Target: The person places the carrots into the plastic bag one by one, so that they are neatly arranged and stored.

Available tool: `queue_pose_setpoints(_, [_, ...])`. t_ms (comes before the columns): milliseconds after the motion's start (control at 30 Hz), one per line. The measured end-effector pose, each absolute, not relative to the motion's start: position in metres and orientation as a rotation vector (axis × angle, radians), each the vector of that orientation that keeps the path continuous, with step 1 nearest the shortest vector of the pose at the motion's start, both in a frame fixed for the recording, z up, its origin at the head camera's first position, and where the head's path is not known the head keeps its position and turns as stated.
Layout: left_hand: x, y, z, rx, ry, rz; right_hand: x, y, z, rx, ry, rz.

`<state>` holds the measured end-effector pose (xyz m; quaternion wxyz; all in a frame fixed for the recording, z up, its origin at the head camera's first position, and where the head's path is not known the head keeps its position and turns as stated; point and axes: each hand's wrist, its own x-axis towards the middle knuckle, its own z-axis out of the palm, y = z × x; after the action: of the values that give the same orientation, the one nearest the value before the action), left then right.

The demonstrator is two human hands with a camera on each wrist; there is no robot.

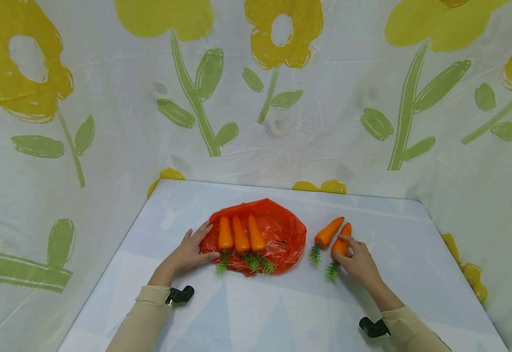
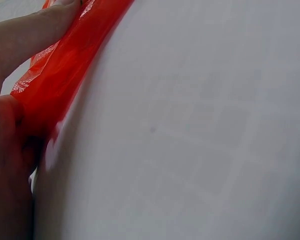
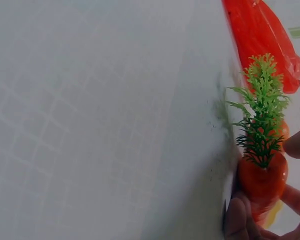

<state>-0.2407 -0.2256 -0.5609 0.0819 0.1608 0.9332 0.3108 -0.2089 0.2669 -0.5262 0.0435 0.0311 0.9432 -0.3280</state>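
On the table lies a red plastic bag (image 1: 284, 230) with three orange toy carrots (image 1: 240, 237) side by side on it, their green tops toward the near edge. My left hand (image 1: 192, 250) rests against the bag's left edge, thumb and fingers spread; the left wrist view shows the thumb (image 2: 32, 35) lying along the red plastic. Right of the bag are two more carrots. My right hand (image 1: 359, 259) grips the nearer one, a carrot (image 3: 262, 180) with a leafy green top, between thumb and fingers. The other carrot (image 1: 328, 232) lies just left of it, untouched.
The pale patterned table (image 1: 256, 313) has its back edge against a flower-printed curtain (image 1: 326, 122), which also hangs on both sides. Black wrist cameras (image 1: 181, 295) sit at the cuffs of both beige sleeves (image 1: 139, 318).
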Motion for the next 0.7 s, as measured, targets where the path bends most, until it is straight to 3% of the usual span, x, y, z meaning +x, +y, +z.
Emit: queue_pose_setpoints(700, [-0.2412,-0.2248,-0.5614,0.464,2.789,0.932,-0.2060,0.2677,-0.5306,0.154,2.892,-1.104])
